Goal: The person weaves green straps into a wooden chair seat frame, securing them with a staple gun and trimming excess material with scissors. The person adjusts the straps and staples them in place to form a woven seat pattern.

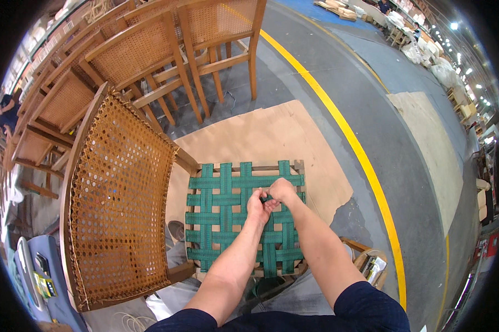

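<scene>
One chair seat of woven green webbing [225, 199], cane backrest [119, 205] to its left, left hand [256, 207] curled around a dark green strip [266, 198] over the seat, right hand [282, 190] fisted just beside (contents hidden), tan cardboard [244, 133] on the floor beneath.

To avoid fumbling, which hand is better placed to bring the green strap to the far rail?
Probably your right hand: it sits nearer the far rail; your left hand is closer to you. Both grip the green strap.

Dark green piece [266, 197] mostly hidden within the hands [282, 190], shape unclear
</scene>
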A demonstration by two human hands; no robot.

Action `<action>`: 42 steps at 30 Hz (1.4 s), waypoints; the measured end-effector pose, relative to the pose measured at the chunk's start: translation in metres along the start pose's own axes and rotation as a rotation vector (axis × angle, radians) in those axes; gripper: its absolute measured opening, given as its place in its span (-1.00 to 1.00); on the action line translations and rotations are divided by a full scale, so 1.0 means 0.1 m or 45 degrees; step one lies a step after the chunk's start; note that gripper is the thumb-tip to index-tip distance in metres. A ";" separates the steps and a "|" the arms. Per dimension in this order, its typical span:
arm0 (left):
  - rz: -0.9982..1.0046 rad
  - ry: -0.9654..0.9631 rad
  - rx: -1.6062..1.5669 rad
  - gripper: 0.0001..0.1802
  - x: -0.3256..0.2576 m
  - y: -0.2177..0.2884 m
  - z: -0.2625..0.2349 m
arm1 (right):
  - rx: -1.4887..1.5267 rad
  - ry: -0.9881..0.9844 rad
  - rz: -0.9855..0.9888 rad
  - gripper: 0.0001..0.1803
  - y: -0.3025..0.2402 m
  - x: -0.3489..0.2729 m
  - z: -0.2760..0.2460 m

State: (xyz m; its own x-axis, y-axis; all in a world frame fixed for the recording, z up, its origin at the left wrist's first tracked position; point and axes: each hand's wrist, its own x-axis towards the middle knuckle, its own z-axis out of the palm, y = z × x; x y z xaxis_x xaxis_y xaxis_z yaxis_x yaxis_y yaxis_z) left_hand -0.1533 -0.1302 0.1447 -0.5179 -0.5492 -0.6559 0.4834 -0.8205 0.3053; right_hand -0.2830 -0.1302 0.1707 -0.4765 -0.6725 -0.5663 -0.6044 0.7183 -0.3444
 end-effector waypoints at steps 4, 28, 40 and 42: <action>0.006 -0.080 0.018 -0.71 -0.07 0.03 0.04 | 0.224 0.055 0.087 -0.67 0.04 -0.08 0.11; 0.475 -0.176 1.106 -0.88 -0.28 0.48 0.32 | 1.565 0.102 -0.363 -0.79 0.27 -0.74 -0.18; 0.367 -0.193 0.834 -0.87 -0.50 0.57 0.44 | 1.406 0.734 -0.712 -0.86 0.11 -0.80 -0.02; 0.330 -0.174 0.775 -0.89 -0.50 0.57 0.41 | 1.220 0.807 -0.673 -0.86 0.07 -0.87 -0.06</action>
State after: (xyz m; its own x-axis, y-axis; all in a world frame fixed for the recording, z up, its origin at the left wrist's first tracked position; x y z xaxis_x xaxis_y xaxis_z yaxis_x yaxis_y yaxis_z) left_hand -0.1286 -0.1562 0.2233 -0.5430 -0.7227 -0.4276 0.1409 -0.5804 0.8020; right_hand -0.2499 -0.0676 0.2213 -0.7002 -0.6930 0.1716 -0.2369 -0.0013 -0.9715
